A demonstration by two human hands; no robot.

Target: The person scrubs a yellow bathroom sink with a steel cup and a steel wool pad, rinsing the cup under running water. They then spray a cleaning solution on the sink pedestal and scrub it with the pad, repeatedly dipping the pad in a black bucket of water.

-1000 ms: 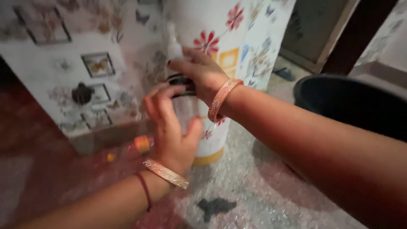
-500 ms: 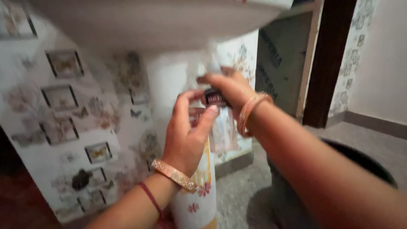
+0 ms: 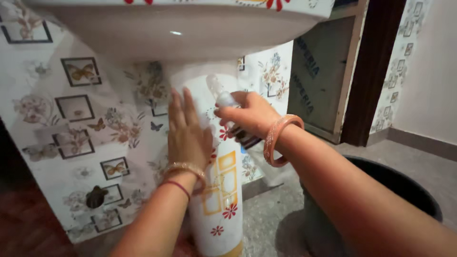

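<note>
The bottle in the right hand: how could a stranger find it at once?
Start at the white basin and follow its flowered pedestal down. In front of its top, the right hand grips a small clear bottle, nozzle tilted up-left. It is the only transparent thing there; the left hand lies flat beside it.

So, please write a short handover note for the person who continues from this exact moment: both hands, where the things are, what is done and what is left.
Left hand: open, palm flat on the white flowered pedestal under the wash basin, fingers pointing up.
Right hand: closed around a small clear bottle, tilted, its top towards the pedestal, just beside the left hand.
Nearby: a dark bucket stands on the floor to the right; butterfly-pattern wall tiles are behind.
Done: the bottle is lifted to the upper pedestal. No liquid or foam can be seen on the surface.
Left: cannot tell whether anything is applied; check the pedestal surface first.
</note>
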